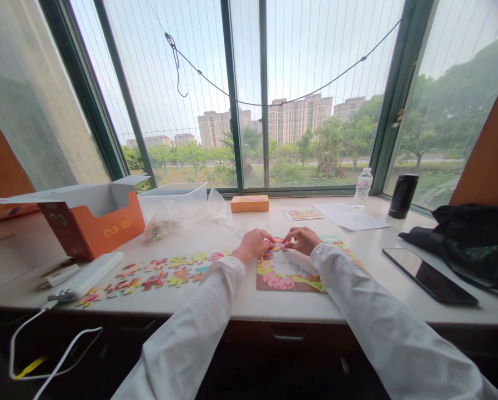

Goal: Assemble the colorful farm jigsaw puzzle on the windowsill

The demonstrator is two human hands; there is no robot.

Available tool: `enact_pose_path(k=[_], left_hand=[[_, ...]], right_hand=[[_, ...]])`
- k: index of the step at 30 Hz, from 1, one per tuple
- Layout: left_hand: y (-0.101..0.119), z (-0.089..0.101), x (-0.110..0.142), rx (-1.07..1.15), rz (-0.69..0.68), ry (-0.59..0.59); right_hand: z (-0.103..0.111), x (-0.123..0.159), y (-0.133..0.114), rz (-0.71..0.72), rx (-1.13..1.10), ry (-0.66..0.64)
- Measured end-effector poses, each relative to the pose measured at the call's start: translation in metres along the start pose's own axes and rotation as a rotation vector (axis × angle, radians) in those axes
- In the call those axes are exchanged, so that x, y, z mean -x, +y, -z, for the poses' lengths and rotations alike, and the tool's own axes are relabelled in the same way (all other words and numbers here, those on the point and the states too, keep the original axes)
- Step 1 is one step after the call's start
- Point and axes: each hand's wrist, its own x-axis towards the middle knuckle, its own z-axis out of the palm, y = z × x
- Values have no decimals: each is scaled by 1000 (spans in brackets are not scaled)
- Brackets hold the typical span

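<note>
A colourful jigsaw puzzle point(276, 281) lies partly filled in its board, with a pale bare area in the middle. Over its upper left part my left hand point(255, 244) is closed, fingertips pinched on a small red and white puzzle piece point(278, 241). From the other side my right hand point(302, 240) pinches at the same piece, its fingertips almost meeting the left ones. The fingers cover part of the piece. Loose puzzle pieces point(177, 276) lie spread in rows left of the board, the nearest ones partly behind my left sleeve.
An orange box point(107, 228), a power bank point(90, 276) with a cable, a clear plastic tub point(174, 192) and plastic bags point(163, 225) are at left. Behind are a small orange box point(250, 204), picture card point(302, 214), paper point(351, 216) and bottle point(362, 188). A tablet point(429, 275) lies right.
</note>
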Motion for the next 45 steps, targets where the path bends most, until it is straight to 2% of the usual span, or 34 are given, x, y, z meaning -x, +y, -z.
enact_pose_path(k=[4,7,10,13,15,19,23,27,31,34,37,41,45], left_hand=[[9,12,7,-58,-57,42],[2,35,18,-39,-20,147],[-25,68,40,-30,51,172],[-64,95,72,-45,69,63],[-88,104,94,-43,120,43],[-116,98,125,-26,164,-3],[-119,85,139,19,187,-46],[-114,82,144,-26,176,-33],[-111,82,146,-134,110,21],[-108,85,144,-170,-38,69],[-102,87,135,-198,-165,132],[-86,84,111,-164,-253,192],[-54,72,71,-83,-327,199]], right_hand=[[2,4,1,-8,-19,42],[4,9,3,-25,-48,122],[6,12,0,13,-33,126],[4,7,-16,60,-15,97],[-2,-4,-36,91,-34,60],[-31,-38,-82,136,-158,-39],[-71,-73,-121,131,-271,-110],[-97,-90,-136,123,-324,-154],[-104,-92,-136,105,-310,-149],[-100,-92,-133,117,-307,-132],[-87,-89,-126,177,-351,-120],[-53,-75,-101,222,-366,-77],[-12,-48,-57,208,-339,-68]])
